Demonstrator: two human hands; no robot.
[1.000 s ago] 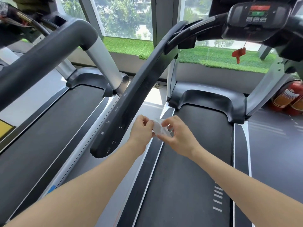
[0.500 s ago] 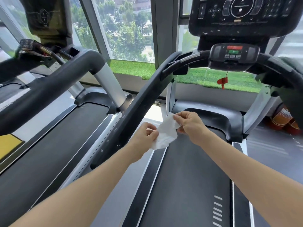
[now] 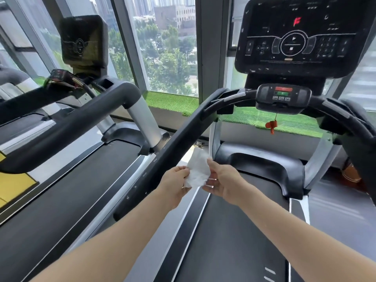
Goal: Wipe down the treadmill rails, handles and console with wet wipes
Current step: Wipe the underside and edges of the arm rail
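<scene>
Forearms reach forward over the treadmill belt [image 3: 234,231]. Left hand [image 3: 173,185] and right hand [image 3: 222,181] each pinch a side of the white wet wipe [image 3: 197,171], spread between them just beside the dark left handrail [image 3: 162,165].

red F-shaped logo lit on the treadmill console [image 3: 301,35], its other small labels too blurred to read

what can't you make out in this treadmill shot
Head view only:
- Console labels: too small and blurred to read.
- Right handrail: cut off by the right edge.
- Wet wipe: its edges are covered by the left hand and right hand.
- Object by the floor at right: hidden behind the treadmill frame, unidentifiable.
</scene>
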